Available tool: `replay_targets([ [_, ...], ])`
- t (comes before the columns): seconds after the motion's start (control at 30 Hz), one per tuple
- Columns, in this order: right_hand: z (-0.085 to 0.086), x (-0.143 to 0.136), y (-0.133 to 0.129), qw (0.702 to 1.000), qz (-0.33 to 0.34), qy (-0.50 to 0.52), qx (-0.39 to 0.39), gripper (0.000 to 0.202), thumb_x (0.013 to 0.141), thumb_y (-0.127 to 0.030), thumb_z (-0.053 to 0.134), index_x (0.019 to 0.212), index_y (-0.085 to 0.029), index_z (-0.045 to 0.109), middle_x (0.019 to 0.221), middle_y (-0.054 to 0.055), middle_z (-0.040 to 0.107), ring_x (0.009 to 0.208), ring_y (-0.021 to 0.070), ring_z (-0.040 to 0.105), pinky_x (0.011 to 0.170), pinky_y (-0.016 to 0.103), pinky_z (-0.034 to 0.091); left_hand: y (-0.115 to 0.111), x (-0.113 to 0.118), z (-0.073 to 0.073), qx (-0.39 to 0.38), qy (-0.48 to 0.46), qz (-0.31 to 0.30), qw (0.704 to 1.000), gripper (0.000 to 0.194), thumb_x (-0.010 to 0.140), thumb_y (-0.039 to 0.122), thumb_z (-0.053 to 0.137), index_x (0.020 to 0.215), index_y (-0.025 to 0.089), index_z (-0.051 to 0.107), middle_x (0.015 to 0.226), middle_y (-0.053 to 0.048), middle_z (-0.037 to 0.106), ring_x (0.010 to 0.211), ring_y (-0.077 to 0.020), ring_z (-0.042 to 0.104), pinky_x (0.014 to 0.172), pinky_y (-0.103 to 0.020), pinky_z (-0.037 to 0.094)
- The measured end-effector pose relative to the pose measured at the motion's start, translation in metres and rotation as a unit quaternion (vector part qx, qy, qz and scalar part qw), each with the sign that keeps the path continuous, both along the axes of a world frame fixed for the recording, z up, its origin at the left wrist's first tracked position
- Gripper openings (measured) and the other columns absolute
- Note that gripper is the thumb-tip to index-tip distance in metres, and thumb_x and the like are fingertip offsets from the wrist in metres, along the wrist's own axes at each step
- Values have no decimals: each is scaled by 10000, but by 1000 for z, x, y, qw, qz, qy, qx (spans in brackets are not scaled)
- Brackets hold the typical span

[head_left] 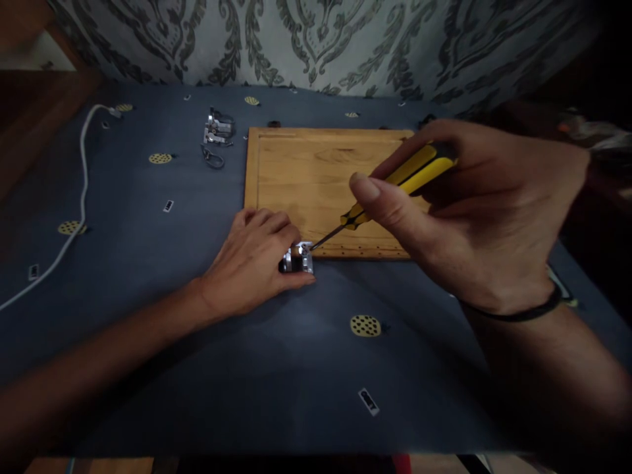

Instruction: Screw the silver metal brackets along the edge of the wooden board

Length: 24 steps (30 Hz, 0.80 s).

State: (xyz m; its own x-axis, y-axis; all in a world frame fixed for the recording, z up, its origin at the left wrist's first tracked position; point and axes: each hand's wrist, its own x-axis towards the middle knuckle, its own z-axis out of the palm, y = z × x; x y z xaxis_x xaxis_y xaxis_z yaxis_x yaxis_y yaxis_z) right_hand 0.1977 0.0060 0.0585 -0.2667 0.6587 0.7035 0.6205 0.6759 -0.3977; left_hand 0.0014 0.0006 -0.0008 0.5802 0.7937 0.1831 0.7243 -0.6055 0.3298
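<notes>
At the near left corner of a wooden panel [326, 191], my left hand [257, 263] grips a small shiny metal fitting [307, 262] that looks like a hinge. Its fingers rest over the panel's edge, with the thumb below the fitting. My right hand [474, 217] is closed around a yellow and black screwdriver [415, 172]. The screwdriver's shaft slants down to the left, and its tip meets the fitting or sits right at it; contact is too small to tell. Small dark holes run along the panel's near edge, to the right of the fitting.
Several shiny metal pieces [217, 130] lie behind and left of the panel. A white cable [85, 171] curves along the left side of the blue patterned tablecloth [197, 375]. Behind the table hangs a patterned curtain [316, 39].
</notes>
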Motion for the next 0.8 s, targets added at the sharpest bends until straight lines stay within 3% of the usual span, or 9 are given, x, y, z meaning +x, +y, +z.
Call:
replay_targets([
  [0.17, -2, -1, -1, 1000, -7, -6, -20, 288, 878, -278, 711, 672, -243, 513, 596, -53, 548, 504, 93, 519, 495, 258, 435, 0, 0, 1, 3, -2, -1, 1000, 385, 825, 490, 755, 1003, 165, 652, 1055, -61, 666, 1076, -289, 587, 1002, -473, 384],
  [0.3, -3, -2, 0, 999, 20, 19, -24, 282, 852, -309, 749, 684, -236, 534, 596, -51, 593, 501, 87, 533, 471, 242, 418, 0, 1, 1, -2, 0, 1, 1000, 382, 833, 482, 747, 1022, 164, 652, 1053, -60, 665, 1080, -290, 581, 1013, -479, 377],
  [0.6, -2, -5, 2, 999, 7, 3, -38, 284, 856, -341, 743, 686, -247, 537, 608, -49, 585, 504, 102, 525, 486, 270, 449, -1, 0, 2, -2, 0, 1, 1000, 401, 817, 486, 771, 1016, 160, 649, 1076, -60, 664, 1093, -288, 575, 1041, -499, 368],
  [0.8, 4, 4, 6, 993, 66, -39, -93, 159, 862, -310, 741, 775, -240, 627, 666, -42, 658, 563, 107, 598, 525, 268, 469, 0, 0, 1, -12, 3, -3, 1000, 424, 820, 488, 769, 1034, 138, 662, 1094, -74, 666, 1099, -296, 572, 1047, -508, 368],
])
